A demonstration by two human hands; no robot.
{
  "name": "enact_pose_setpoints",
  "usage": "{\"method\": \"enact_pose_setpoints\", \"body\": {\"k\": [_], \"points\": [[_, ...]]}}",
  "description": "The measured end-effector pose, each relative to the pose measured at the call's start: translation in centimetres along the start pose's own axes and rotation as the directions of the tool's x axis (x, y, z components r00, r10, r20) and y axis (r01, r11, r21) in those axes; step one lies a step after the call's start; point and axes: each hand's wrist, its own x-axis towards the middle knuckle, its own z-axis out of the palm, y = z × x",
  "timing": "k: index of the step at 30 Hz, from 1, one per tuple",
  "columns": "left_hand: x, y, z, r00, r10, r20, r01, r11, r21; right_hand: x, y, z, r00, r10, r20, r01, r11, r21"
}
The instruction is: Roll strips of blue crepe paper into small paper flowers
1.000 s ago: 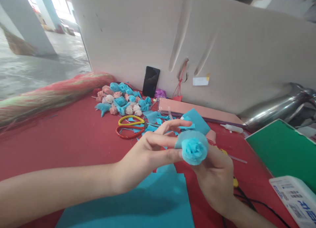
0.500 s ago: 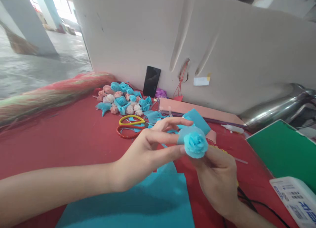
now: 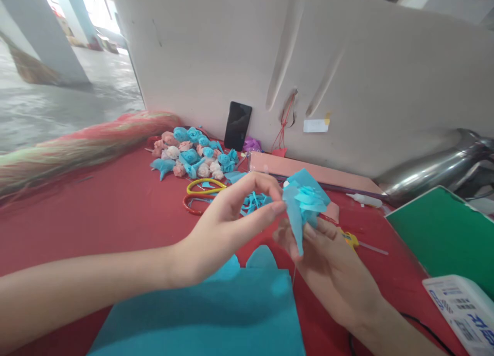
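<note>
A blue paper flower [image 3: 304,204] is held over the red table [image 3: 116,212] between both hands. My left hand [image 3: 227,219] pinches its left edge with thumb and fingertips. Under it, my right hand [image 3: 328,263] supports it, with a loose petal flap hanging down between the fingers. A large blue paper sheet [image 3: 216,320] lies on the table below my hands.
A pile of finished blue and pink paper flowers [image 3: 193,155] sits at the back, with yellow and red scissors [image 3: 203,194] in front. A black phone [image 3: 237,125] leans on the white board. At the right are a green board [image 3: 443,232], a white box [image 3: 463,307] and a metal pipe [image 3: 432,168].
The flower has tilted up and away, and its outer wrap has loosened into a hanging flap. My left fingers went from spread to pinching it; my right hand opened beneath it.
</note>
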Motion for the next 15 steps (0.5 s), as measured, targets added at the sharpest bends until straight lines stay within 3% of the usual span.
{"method": "enact_pose_setpoints", "body": {"k": [4,8,10,15], "points": [[0.4,0.1,-0.9,0.974,0.223,-0.04,-0.213,0.962,0.168,0.2,0.3,0.1,1.0,-0.001,0.016,0.001,1.0,0.005],[0.6,1.0,-1.5,0.894,0.442,0.08,-0.417,0.749,0.515,0.4,0.9,0.0,0.999,-0.024,-0.035,0.024,1.0,-0.011],[0.8,1.3,-1.7,0.864,0.481,0.147,-0.453,0.618,0.643,0.4,1.0,0.0,0.998,-0.042,-0.04,0.041,0.998,-0.044],[0.9,1.5,-2.1,0.823,0.533,0.196,-0.465,0.433,0.772,0.2,1.3,-0.1,0.997,-0.067,-0.048,0.062,0.994,-0.087]]}}
